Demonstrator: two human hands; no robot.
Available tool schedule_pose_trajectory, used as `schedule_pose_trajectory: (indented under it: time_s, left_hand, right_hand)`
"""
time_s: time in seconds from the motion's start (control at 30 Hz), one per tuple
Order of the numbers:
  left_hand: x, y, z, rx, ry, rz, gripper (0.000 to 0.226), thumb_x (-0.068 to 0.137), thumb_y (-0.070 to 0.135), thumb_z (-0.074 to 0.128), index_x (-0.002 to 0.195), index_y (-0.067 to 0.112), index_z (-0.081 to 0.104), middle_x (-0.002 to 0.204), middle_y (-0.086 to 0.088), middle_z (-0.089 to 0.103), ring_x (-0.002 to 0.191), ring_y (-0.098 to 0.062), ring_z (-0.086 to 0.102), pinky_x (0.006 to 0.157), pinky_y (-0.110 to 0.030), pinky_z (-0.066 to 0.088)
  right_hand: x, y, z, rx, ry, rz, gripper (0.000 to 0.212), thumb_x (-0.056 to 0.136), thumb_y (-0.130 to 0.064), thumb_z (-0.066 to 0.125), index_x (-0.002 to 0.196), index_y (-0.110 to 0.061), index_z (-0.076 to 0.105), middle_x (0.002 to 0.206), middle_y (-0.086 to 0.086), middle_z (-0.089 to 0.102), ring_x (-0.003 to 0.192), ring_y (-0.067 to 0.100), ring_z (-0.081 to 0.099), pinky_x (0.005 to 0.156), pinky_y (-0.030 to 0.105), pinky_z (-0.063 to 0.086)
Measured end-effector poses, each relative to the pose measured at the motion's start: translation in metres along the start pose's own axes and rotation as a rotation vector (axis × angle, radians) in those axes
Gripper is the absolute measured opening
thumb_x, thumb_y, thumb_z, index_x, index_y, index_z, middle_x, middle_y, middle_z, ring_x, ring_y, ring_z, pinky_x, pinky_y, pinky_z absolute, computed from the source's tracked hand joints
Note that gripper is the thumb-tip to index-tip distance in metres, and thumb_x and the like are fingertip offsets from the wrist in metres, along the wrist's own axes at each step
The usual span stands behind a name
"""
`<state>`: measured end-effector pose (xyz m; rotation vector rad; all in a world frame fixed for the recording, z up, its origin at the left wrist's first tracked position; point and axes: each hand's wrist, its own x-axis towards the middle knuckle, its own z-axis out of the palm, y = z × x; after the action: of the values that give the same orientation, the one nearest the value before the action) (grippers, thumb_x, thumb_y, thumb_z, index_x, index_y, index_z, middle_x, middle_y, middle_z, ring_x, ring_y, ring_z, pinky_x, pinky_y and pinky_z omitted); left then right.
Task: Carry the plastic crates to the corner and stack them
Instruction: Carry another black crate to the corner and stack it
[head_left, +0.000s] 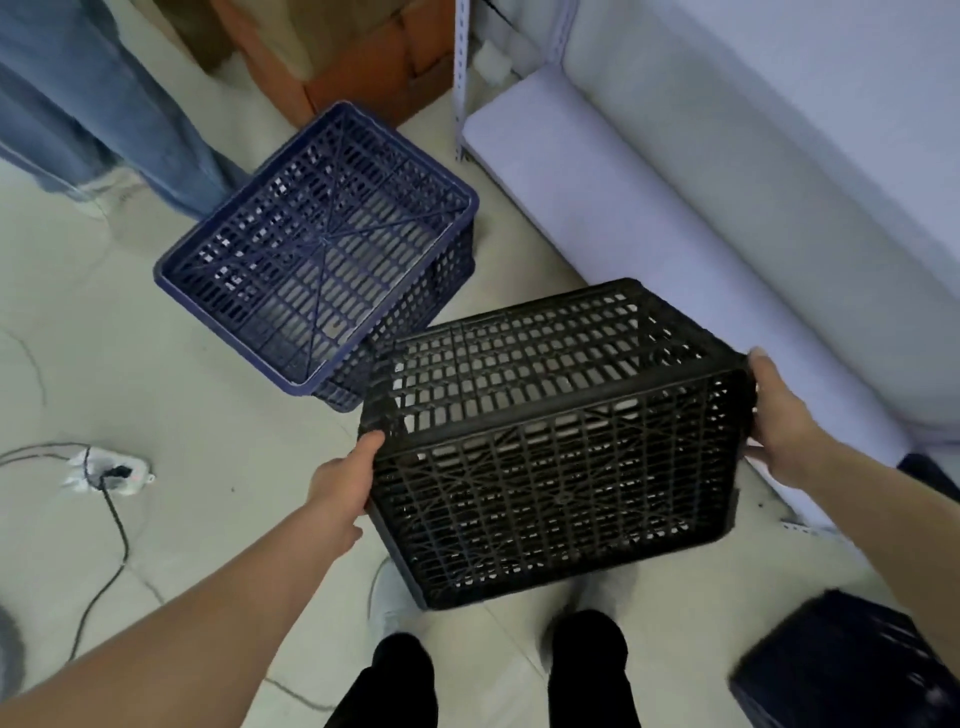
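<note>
In the head view both hands hold the black crate (545, 441) by its short ends. It looks to be lifted above the wearer's feet and tipped, so the cross-ribbed base faces the wearer. The left hand (340, 488) grips the near left corner, thumb lying on the upper edge. Its other fingers are hidden behind the wall, so I cannot tell how far they curl. The right hand (779, 426) wraps the right end, thumb on the top corner and fingers curled round the side.

Just beyond the left thumb, the blue crate (322, 249) sits on the floor, open side up and turned askew to the black one. That is likely the stacking spot.

The tipped crate must be righted and squared first, or a rim could catch and rock. A cable (111, 525) lies outside the left hand and a dark crate (852, 660) sits below the right wrist, so either could trip a step.
</note>
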<state>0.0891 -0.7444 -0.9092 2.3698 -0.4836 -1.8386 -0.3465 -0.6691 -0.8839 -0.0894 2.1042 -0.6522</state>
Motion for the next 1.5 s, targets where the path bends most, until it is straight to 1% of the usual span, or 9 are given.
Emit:
schedule_pose_trajectory:
  time_s: [0.27, 0.47, 0.67, 0.8, 0.93, 1.07, 1.2, 1.33, 1.5]
  left_hand:
    - [-0.001, -0.024, 0.022, -0.002, -0.050, 0.037, 0.019, 0.082, 0.016, 0.062, 0.098, 0.005, 0.063, 0.077, -0.010, 0.065, 0.063, -0.022, 0.062, 0.051, -0.027, 0.048]
    - [-0.012, -0.047, 0.049, 0.119, -0.108, 0.131, 0.009, 0.083, 0.011, 0.058, 0.089, 0.006, 0.061, 0.081, -0.010, 0.062, 0.073, -0.024, 0.061, 0.064, -0.031, 0.047]
    - [-0.004, -0.075, 0.041, 0.246, -0.065, 0.133, 0.034, 0.051, 0.014, 0.049, 0.084, 0.004, 0.054, 0.087, -0.016, 0.054, 0.077, -0.030, 0.054, 0.069, -0.038, 0.042]
    - [-0.008, -0.078, 0.033, 0.268, -0.073, 0.104, 0.019, 0.071, 0.017, 0.055, 0.089, 0.011, 0.057, 0.092, -0.010, 0.053, 0.079, -0.025, 0.048, 0.082, -0.040, 0.036]
    - [0.013, -0.068, 0.021, 0.361, -0.048, 0.070, 0.049, 0.093, 0.047, 0.045, 0.128, 0.018, 0.061, 0.130, -0.006, 0.062, 0.123, -0.031, 0.051, 0.112, -0.059, 0.020]
    - [0.024, -0.056, 0.017, 0.518, -0.116, 0.086, 0.066, 0.099, 0.064, 0.036, 0.142, 0.017, 0.054, 0.142, -0.006, 0.056, 0.136, -0.029, 0.045, 0.115, -0.051, 0.020]
    - [0.030, -0.042, 0.024, 0.519, -0.088, 0.160, 0.075, 0.096, 0.069, 0.036, 0.148, 0.015, 0.044, 0.148, -0.010, 0.049, 0.136, -0.031, 0.043, 0.106, -0.047, 0.029]
    - [0.029, -0.010, 0.055, 0.513, -0.174, 0.295, 0.074, 0.092, 0.073, 0.041, 0.146, 0.023, 0.048, 0.142, -0.004, 0.056, 0.118, -0.024, 0.056, 0.094, -0.041, 0.043]
    - [0.094, 0.008, 0.070, 0.516, -0.271, 0.305, 0.117, 0.041, 0.102, 0.056, 0.138, 0.037, 0.057, 0.138, 0.003, 0.061, 0.123, -0.026, 0.058, 0.106, -0.053, 0.041]
  right_hand:
    - [-0.022, 0.094, -0.020, 0.137, 0.113, 0.118, 0.069, 0.088, -0.078, 0.044, 0.123, -0.023, 0.066, 0.111, 0.000, 0.073, 0.098, 0.021, 0.064, 0.084, 0.042, 0.046]
    - [-0.043, 0.177, -0.036, 0.305, 0.171, 0.246, 0.020, 0.097, -0.040, 0.051, 0.096, -0.022, 0.060, 0.093, 0.002, 0.065, 0.079, 0.018, 0.060, 0.066, 0.035, 0.047]
    - [-0.073, 0.256, -0.029, 0.418, 0.166, 0.344, 0.013, 0.100, -0.026, 0.049, 0.097, -0.021, 0.060, 0.098, 0.002, 0.060, 0.083, 0.016, 0.056, 0.092, 0.041, 0.045]
    - [-0.092, 0.307, -0.009, 0.336, 0.182, 0.448, 0.016, 0.096, -0.020, 0.052, 0.110, -0.014, 0.059, 0.101, 0.005, 0.054, 0.083, 0.019, 0.051, 0.090, 0.043, 0.041]
    - [-0.112, 0.341, 0.024, 0.297, 0.050, 0.554, 0.038, 0.099, -0.034, 0.053, 0.129, -0.012, 0.058, 0.125, 0.007, 0.058, 0.121, 0.027, 0.052, 0.106, 0.045, 0.036]
    - [-0.117, 0.351, 0.046, 0.217, -0.045, 0.562, 0.069, 0.099, -0.069, 0.038, 0.134, -0.014, 0.059, 0.132, 0.007, 0.060, 0.130, 0.025, 0.049, 0.115, 0.050, 0.027]
    - [-0.094, 0.342, 0.048, 0.080, 0.089, 0.442, 0.129, 0.060, -0.108, 0.025, 0.142, -0.015, 0.059, 0.138, 0.013, 0.061, 0.125, 0.034, 0.055, 0.105, 0.051, 0.037]
    - [-0.062, 0.294, 0.039, 0.135, 0.283, 0.285, 0.089, 0.088, -0.080, 0.034, 0.138, -0.009, 0.056, 0.126, 0.015, 0.063, 0.108, 0.036, 0.059, 0.087, 0.044, 0.045]
    - [-0.010, 0.274, 0.033, 0.467, 0.186, 0.284, 0.096, 0.058, -0.094, 0.055, 0.127, -0.028, 0.068, 0.117, 0.006, 0.077, 0.101, 0.033, 0.075, 0.091, 0.054, 0.057]
